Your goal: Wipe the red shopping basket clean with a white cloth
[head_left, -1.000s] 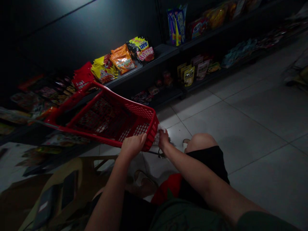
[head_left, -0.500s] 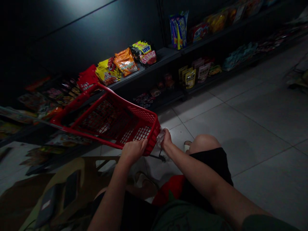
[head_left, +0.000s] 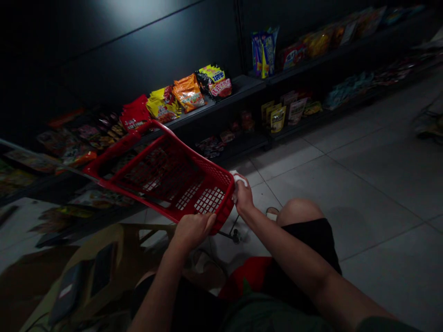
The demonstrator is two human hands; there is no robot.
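A red plastic mesh shopping basket (head_left: 209, 177) is tilted in front of me, its far end reaching toward the shelf. My left hand (head_left: 192, 233) is closed around the basket's near rim. My right hand (head_left: 244, 196) grips a small white piece (head_left: 238, 180) at the basket's right corner. That piece is partly hidden by my fingers, and I cannot tell what it is. Below the corner, a small dark caster on a thin metal stem (head_left: 236, 236) stands just under my hands.
Dark metal shelves (head_left: 238, 87) hold several bright snack packets (head_left: 188, 93) along the wall. Grey floor tiles (head_left: 367, 184) spread to the right. My bare knee (head_left: 299, 212) and black shorts are below, and a tan chair-like shape (head_left: 131, 230) is at lower left.
The view has drifted, moving the shelves right and down. The basket has turned slightly, and my right hand has risen along its corner, showing more of the white piece.
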